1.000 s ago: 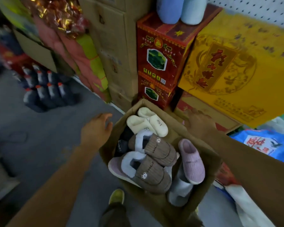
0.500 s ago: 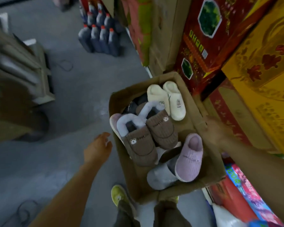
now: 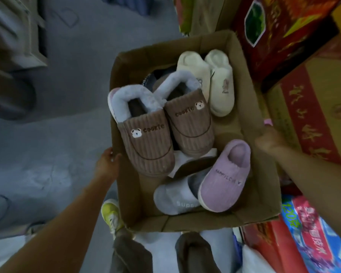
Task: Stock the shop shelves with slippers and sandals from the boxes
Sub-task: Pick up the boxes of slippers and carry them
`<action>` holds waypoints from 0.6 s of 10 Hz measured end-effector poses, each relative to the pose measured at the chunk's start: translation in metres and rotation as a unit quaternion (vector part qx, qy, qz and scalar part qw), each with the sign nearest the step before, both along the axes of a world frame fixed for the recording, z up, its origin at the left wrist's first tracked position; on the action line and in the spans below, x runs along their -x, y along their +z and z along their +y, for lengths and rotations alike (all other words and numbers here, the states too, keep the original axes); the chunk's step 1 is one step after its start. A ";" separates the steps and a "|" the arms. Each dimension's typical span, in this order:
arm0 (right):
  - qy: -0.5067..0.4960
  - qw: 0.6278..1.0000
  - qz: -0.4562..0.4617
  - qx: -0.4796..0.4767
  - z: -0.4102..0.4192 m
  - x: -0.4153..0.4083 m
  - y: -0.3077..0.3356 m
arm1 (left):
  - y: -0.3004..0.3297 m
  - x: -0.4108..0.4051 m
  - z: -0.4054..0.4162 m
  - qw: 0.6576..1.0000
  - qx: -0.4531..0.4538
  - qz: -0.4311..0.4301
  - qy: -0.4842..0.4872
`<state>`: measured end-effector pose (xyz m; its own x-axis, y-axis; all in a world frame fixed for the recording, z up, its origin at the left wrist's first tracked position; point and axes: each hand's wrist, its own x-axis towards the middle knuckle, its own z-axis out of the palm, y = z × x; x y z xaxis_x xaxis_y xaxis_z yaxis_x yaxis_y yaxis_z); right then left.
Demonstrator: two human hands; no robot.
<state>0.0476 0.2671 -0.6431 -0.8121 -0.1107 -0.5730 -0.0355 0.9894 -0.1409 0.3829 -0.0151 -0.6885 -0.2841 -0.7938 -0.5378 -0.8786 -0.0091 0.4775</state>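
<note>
A cardboard box (image 3: pixel 250 107) is held between both hands, above the grey floor (image 3: pixel 63 134). The left hand (image 3: pixel 106 164) grips the box's left wall near its lower corner, thumb hooked over the rim and fingers hidden on the outside. The right hand (image 3: pixel 268 140) clasps the right wall about midway along, fingers curled over the rim — blurred, so the fingers cannot be told apart.

Inside the box lie slippers. A brown ribbed pair (image 3: pixel 165 131) with grey fleece collars and small bear patches fills the middle, toes pointing to the near edge. A cream pair (image 3: pixel 211 79) sits side by side in the far right corner. A lilac slipper (image 3: pixel 226 180) lies toward the near right corner, overlapping a grey one (image 3: pixel 175 200) along the near edge. Something dark (image 3: pixel 156 77) shows behind the brown pair — too hidden to name.

Red cartons (image 3: pixel 280 32) and a yellow-red one (image 3: pixel 313 119) stand just beside the box's right side. Below the box shows a yellow shoe (image 3: pixel 110 213) on the person's foot.
</note>
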 end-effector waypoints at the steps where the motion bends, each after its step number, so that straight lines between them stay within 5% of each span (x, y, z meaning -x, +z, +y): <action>1: -0.062 0.996 0.015 0.058 0.001 0.006 -0.024 | -0.020 0.004 -0.003 0.999 0.010 0.027 0.037; 2: -0.096 0.985 0.093 0.112 0.004 0.002 -0.033 | -0.029 0.009 -0.001 0.997 0.038 0.020 0.071; 6: -0.079 0.984 0.102 0.126 -0.027 -0.038 0.050 | 0.048 -0.031 -0.004 0.984 0.096 0.064 0.137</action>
<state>0.0856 0.2402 -0.5933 -0.9261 -0.0904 -0.3663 0.0637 0.9195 -0.3879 0.4143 -0.0194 -0.6408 -0.1014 -0.9337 -0.3433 -0.7882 -0.1351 0.6004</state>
